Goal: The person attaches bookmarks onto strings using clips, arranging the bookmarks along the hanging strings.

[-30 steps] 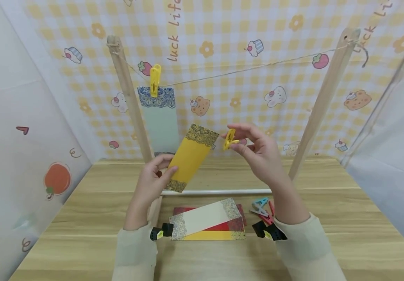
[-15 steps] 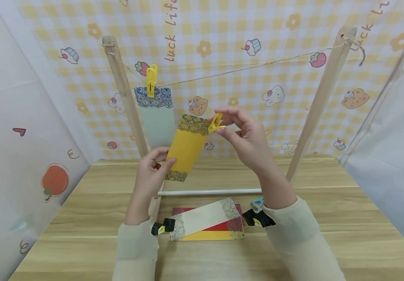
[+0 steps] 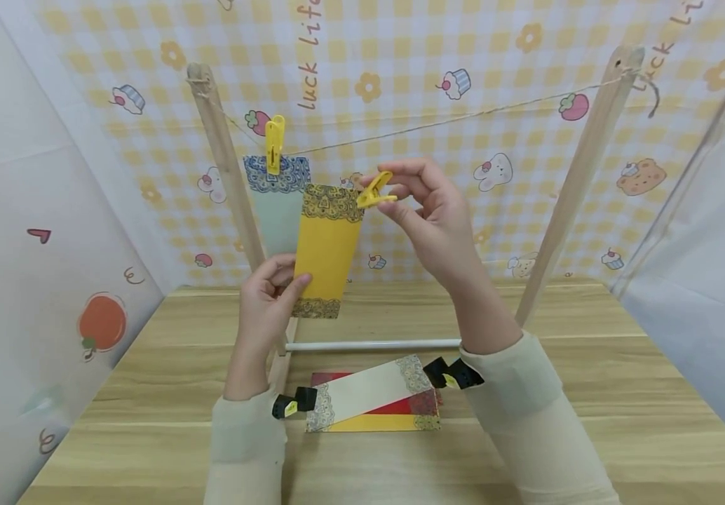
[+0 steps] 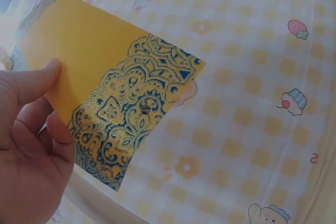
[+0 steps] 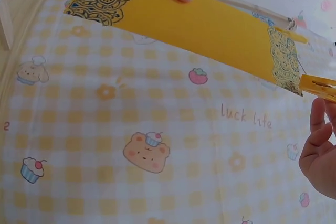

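My left hand [image 3: 266, 301] pinches a yellow card [image 3: 327, 256] by its lower left side, thumb on the front and fingers behind. Dark lace patterns cover both ends of the card, and it stands nearly upright below the string [image 3: 400, 131]. In my right hand [image 3: 435, 217] a yellow clothespin [image 3: 375, 193] is pinched between thumb and fingers, its tip at the card's upper right corner. The right wrist view shows the clothespin [image 5: 320, 85] right by the card's patterned end. Behind and left, a pale green card [image 3: 277, 217] hangs from the string under another yellow clothespin [image 3: 274, 146].
Wooden posts [image 3: 226, 161] [image 3: 580, 182] hold the string at left and right, with a white rod [image 3: 375, 345] low between them. On the wooden table [image 3: 148, 435] lies a stack of cards, a cream card [image 3: 369, 393] on top. A checked cloth [image 3: 413, 56] hangs behind.
Both hands have risen. The yellow card has turned more upright and shifted left, and the right hand's clothespin has come up and left to its corner. The right sleeve now hides the loose clothespins.
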Motion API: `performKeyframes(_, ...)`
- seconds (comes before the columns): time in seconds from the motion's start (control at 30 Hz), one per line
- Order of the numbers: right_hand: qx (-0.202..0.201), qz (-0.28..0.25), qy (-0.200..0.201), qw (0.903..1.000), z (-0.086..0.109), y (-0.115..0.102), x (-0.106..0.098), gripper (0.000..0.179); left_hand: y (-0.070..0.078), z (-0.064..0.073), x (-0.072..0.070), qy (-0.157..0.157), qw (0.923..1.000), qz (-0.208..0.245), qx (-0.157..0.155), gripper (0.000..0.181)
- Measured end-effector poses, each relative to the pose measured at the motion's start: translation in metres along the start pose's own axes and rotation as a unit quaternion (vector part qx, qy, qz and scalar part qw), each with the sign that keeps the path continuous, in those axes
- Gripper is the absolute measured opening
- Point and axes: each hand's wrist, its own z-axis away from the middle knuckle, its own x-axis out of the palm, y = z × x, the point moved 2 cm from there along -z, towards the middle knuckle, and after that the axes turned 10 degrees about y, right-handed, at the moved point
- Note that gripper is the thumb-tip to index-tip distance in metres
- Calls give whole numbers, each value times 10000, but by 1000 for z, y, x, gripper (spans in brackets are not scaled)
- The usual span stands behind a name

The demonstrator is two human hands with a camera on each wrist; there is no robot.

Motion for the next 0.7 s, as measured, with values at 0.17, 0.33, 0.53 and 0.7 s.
performKeyframes(0.17, -441, -116, -151, 9988, -11, -3, 11, 28, 2, -3, 2, -7, 9997, 166, 151, 22)
performKeyframes(0.33, -577, -1, -123, 9983, -20, -8, 19, 25, 5, -7, 4, 16, 9997, 38, 243, 21)
performKeyframes(0.53, -693, -164, -96, 9974, -33, -15, 29, 20, 6, -9, 4, 78, 9997, 0, 247, 22)
performKeyframes(0.7, -608, -504, -128, 9968, -41, -18, 35, 18, 8, -11, 5, 176, 9997, -16, 166, 23)
